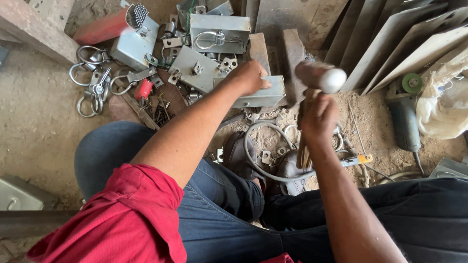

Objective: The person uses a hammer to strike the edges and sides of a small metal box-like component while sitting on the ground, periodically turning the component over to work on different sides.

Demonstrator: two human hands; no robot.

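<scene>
Centre of frame: grey sheet-metal box (257, 97), rectangular, folded edges, dull galvanised look. It lies on the dirt floor against a dark iron block (291, 58). Left hand (249, 77) lies over its upper left corner, fingers curled down on the top edge, pressing and steadying it rather than lifting. Judgement: box is stiff, thin-walled, fairly light, prone to ring and skid under a blow, with edges likely sharp. Best held flat from above, fingers away from the struck spot.

Right hand (318, 117) is clenched around the wooden handle of a hammer (321, 77). The head shows blurred, pale steel, rounded, raised just right of the box. Judgement: top-heavy tool, smooth worn handle, grip sits close under the head.

Outward, upper centre: 2 or more similar metal boxes (219, 31) with looped wire handles, matte grey, lightly scuffed. Upper left: steel rings and shackles (90, 80), shiny, round-section. A red tube of rods (109, 24) lies beside them. A heap of dark screws (158, 113) lies just below.

Below the box: a pale flexible hose (265, 146) curls across grey shoes (287, 168). Right of frame: an angle grinder (404, 114) with a green disc, lying on sandy ground. A pale plastic sack (443, 97) sits at the far right. Slanted metal sheets (390, 34) lean in the upper right.

Floor is loose dirt, gritty. Person wears a red sleeve and blue jeans.
</scene>
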